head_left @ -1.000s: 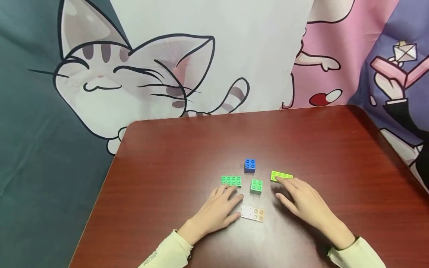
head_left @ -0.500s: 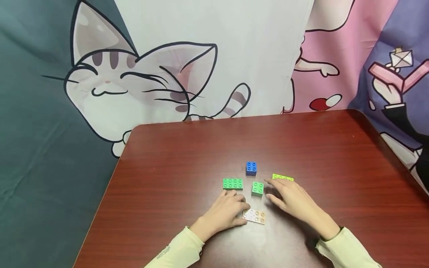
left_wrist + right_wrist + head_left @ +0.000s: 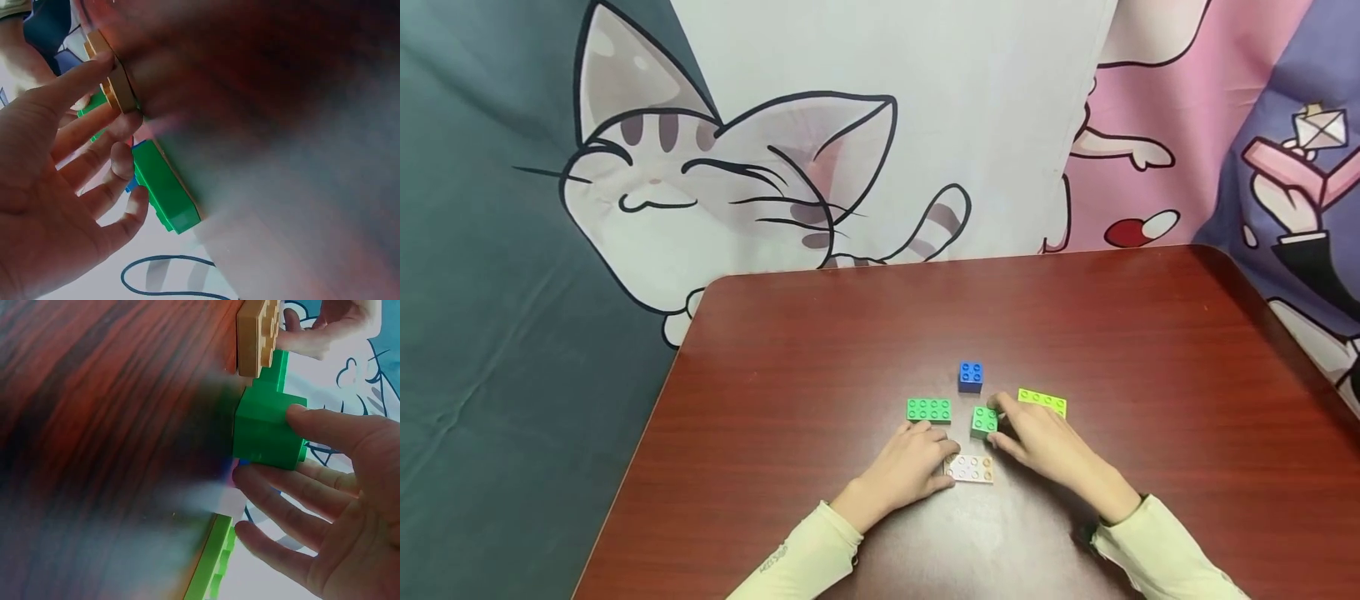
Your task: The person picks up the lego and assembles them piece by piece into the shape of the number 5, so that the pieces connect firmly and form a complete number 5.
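My left hand (image 3: 901,467) pinches the left end of a tan toy building brick (image 3: 973,469), which looks pale under glare in the head view. In the left wrist view the thumb lies on the near side of this tan brick (image 3: 124,87). My right hand (image 3: 1048,437) holds a small square green brick (image 3: 982,422) between thumb and forefinger. The right wrist view shows the thumb against the square green brick (image 3: 265,428), other fingers spread. Beyond the left fingertips lies a longer green brick (image 3: 928,409). A lime brick (image 3: 1047,402) sits partly behind the right hand.
A small blue brick (image 3: 970,377) stands farther back, between the longer green and lime bricks. All lie on a reddish-brown table (image 3: 820,350) with rounded far corners. Behind its far edge hangs a cloth with a cartoon cat (image 3: 662,233).
The right hand has moved left from the lime brick to the square green brick and taken hold of it. The left hand has drawn back from the longer green brick and gripped the tan brick, turning it slightly.
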Available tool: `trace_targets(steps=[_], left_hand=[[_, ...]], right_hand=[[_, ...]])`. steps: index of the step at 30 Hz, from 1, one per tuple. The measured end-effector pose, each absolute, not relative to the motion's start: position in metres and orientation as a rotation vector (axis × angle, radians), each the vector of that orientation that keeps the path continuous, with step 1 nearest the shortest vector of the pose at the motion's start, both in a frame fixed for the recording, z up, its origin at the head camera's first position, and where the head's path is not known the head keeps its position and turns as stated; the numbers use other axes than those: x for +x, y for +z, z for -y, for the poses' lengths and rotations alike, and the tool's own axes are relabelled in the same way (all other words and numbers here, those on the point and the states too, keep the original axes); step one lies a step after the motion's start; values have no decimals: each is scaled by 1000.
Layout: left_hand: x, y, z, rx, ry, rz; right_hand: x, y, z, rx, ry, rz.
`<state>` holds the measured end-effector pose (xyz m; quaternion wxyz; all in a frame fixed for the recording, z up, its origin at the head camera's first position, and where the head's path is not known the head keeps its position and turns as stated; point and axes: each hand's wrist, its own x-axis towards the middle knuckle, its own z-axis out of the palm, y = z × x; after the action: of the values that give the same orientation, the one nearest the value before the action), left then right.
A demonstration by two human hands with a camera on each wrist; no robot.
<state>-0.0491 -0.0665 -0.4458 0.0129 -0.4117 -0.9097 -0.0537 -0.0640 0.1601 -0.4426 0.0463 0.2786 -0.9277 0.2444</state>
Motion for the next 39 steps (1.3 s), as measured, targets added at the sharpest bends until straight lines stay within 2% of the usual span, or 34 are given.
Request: trace_targets(steps=[10,24,39], left_hand=[[-57,-448,66,-1253,-515,2931],[-60,-445,62,-1187,-533,2985],[-67,-446,61,-1168,-525,3034]], right_hand=[[-58,-436,-163,865,769,2813],[-43,-432,-165,961,822,2751],[-46,-437,-165,972,812,2709]])
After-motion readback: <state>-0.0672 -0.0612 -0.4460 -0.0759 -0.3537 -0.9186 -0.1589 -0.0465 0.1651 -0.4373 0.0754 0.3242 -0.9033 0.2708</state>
